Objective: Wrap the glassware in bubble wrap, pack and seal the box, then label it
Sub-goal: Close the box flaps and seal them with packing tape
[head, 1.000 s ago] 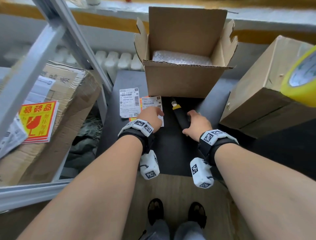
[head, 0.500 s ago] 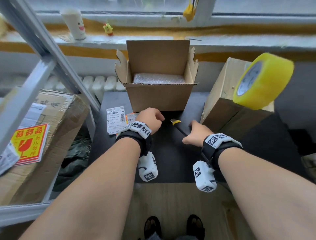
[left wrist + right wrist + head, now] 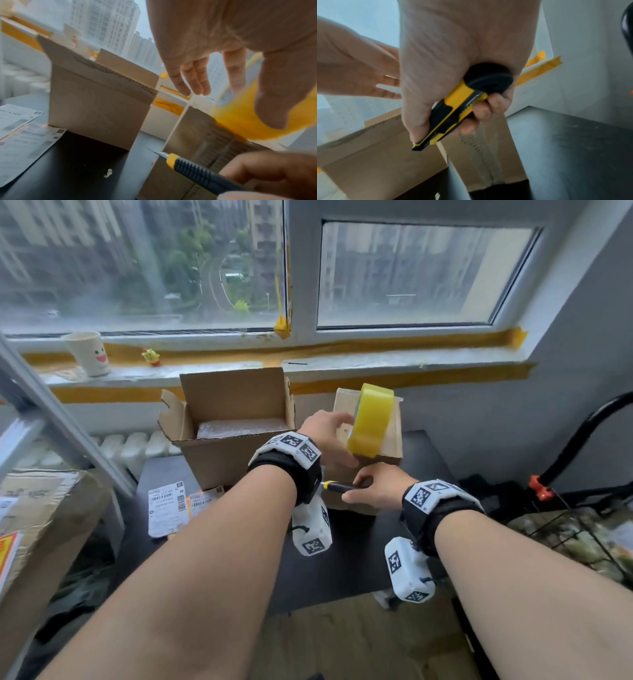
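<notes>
The open box with bubble wrap inside stands on the black table, just left of the left hand. That hand is spread around the yellow tape roll, which stands on edge atop a second box; whether fingers touch it is unclear. Just below, the right hand clenches a knife, its long axis pointing left toward the open box, bare tabletop beneath.

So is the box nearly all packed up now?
About halfway. Done: a bubble-wrapped bundle sits inside the open box. In hand: the left hand reaches with open fingers for the yellow tape roll standing on a second box, and the right hand grips a utility knife. Left: fold the flaps, tape them, stick on a label from the table.
</notes>
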A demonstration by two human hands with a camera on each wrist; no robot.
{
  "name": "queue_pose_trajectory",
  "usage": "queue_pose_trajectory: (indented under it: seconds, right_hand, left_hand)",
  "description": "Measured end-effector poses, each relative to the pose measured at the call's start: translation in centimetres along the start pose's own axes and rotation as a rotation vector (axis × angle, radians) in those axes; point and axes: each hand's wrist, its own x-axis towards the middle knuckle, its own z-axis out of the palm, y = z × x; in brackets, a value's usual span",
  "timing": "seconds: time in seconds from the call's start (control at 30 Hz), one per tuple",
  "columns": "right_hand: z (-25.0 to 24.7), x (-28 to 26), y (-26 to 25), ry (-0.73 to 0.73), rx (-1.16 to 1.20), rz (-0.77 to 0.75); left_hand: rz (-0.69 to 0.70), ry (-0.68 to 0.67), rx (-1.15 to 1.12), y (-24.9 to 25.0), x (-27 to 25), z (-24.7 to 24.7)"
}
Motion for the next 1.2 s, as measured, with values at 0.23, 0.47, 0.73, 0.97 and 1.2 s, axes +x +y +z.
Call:
queue_pose_trajectory:
  seconds: [0.23,0.47,0.73,0.97,1.2]
  right_hand:
    - [-4.0,-1.5,1.5,0.03,0.125,0.003]
    - [-6.6,-1.4,2.4,0.177,0.005,-0.011]
    - [-7.3,-1.9,3.9,0.332,-0.112,0.06]
    - [-6.5,-1.6,4.2,0.303,-0.141,0.08]
    - [-6.5,-1.7,4.2,0.321,-0.156,0.092]
  left_hand:
    - [-0.011,-0.075,-0.318,2.1,1.6,0.5]
    - [-0.033,-0.033,-0.332,3.7,3.3,-0.4]
    - [-0.125,-0.029,-0.267,4.2,3.1,-0.7]
    - [-0.112,0.001,-0.171,4.3,2.9,-0.6]
    - [-0.106,0.009,-0.164,3.8,3.4,-0.4]
